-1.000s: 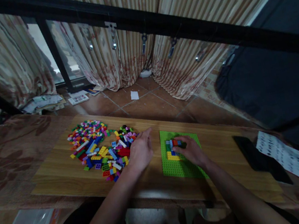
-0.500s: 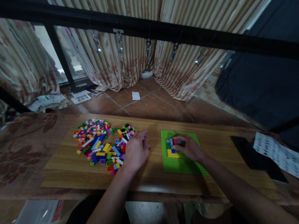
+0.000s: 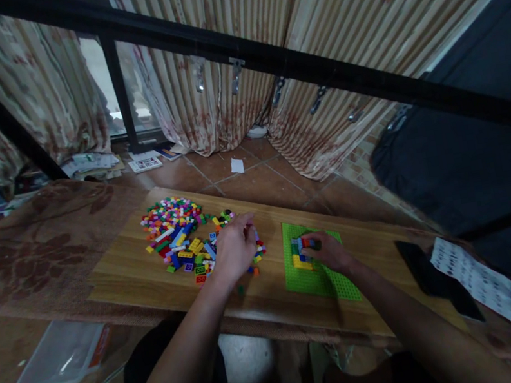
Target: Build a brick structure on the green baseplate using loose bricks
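Observation:
My left hand [image 3: 236,247] is over the right side of a pile of loose toy bricks [image 3: 184,236], its fingers loosely bent and apart; no brick shows in them. At the green studded baseplate [image 3: 299,279], my right hand [image 3: 328,251] has thumb and fingertips closed around a small red brick [image 3: 307,242] at the low build. The build includes yellow bricks [image 3: 301,263] at its near side, with blue and green ones beyond. The fingers partly hide the build, so I cannot tell whether the red brick is attached.
The wooden board [image 3: 144,288] carries the bricks and baseplate. On the right lie a black flat object [image 3: 417,265] and a printed sheet [image 3: 484,287]. A dark metal bar [image 3: 255,47] crosses above the far side. A clear plastic lid or tray [image 3: 60,355] lies at lower left.
The view has shifted slightly, moving the board rightward in the picture. Several bricks now show spread to the right of and below my left hand. My right hand stays at the build.

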Motion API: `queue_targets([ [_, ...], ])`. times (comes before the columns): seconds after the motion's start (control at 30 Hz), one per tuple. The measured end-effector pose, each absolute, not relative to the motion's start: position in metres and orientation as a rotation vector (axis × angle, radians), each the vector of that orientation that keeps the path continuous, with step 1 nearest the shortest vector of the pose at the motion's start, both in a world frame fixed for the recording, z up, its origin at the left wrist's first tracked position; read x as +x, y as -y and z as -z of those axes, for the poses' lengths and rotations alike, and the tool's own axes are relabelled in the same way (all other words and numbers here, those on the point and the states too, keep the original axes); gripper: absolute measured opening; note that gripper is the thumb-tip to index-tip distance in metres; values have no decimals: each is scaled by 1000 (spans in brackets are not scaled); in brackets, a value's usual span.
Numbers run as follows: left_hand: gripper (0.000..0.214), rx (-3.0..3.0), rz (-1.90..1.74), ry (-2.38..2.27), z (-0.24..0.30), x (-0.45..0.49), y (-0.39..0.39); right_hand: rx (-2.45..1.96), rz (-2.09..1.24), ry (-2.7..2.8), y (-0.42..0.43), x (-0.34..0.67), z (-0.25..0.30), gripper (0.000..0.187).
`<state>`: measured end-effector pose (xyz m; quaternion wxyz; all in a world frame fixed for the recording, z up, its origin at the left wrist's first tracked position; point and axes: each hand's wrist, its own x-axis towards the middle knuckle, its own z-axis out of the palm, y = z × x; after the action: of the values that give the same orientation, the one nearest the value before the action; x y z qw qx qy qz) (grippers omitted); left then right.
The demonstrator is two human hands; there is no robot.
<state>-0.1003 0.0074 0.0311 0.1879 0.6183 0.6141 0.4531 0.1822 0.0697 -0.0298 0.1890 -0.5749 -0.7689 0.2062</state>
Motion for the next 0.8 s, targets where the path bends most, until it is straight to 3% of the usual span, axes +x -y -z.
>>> queue_targets([
  [0.8, 28, 1671, -1226, -1763, -34, -102, -12, -1532, -518, 2256, -65, 180, 9, 33],
])
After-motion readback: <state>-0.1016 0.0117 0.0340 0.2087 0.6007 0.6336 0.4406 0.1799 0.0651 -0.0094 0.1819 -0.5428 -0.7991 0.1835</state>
